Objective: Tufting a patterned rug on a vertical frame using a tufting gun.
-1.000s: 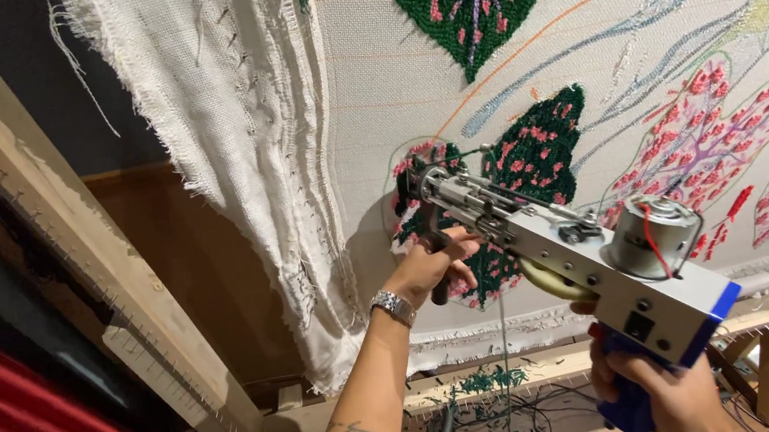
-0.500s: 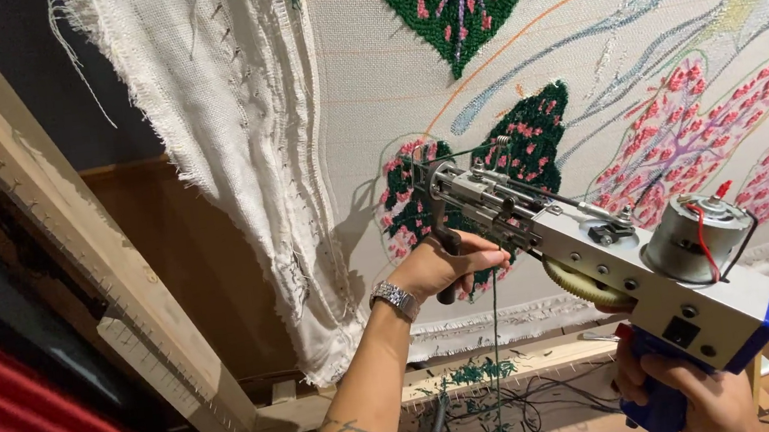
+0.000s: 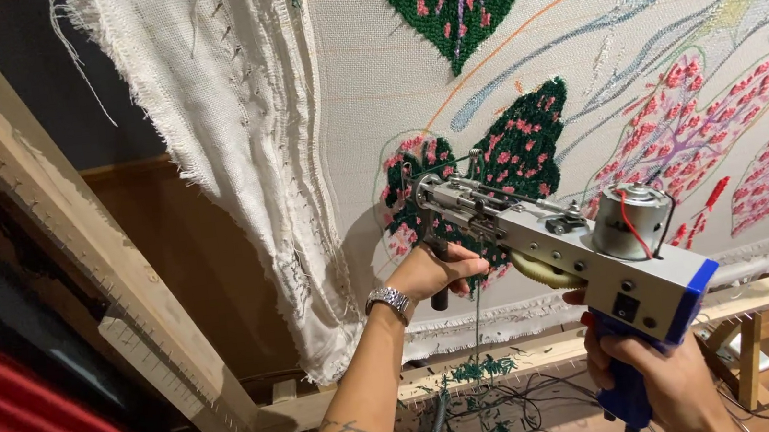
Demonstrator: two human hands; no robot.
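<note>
Tufting gun (image 3: pixel 552 245), needle against backing cloth (image 3: pixel 579 59) at half-filled green leaf (image 3: pixel 420 193); left hand (image 3: pixel 434 273) clamped on front grip, right hand (image 3: pixel 659 378) on blue handle (2 leaves filled; pink outlines unfilled).

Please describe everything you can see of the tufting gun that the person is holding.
The tufting gun has a long silver metal body with a blue rear end and a blue grip below. A round grey motor with a red wire sits on top, and a yellowish gear shows underneath. It is tilted, its needle end pressed against the stretched cloth at a green and pink tufted leaf. The left hand holds the front handle; the right hand holds the blue grip.
</note>
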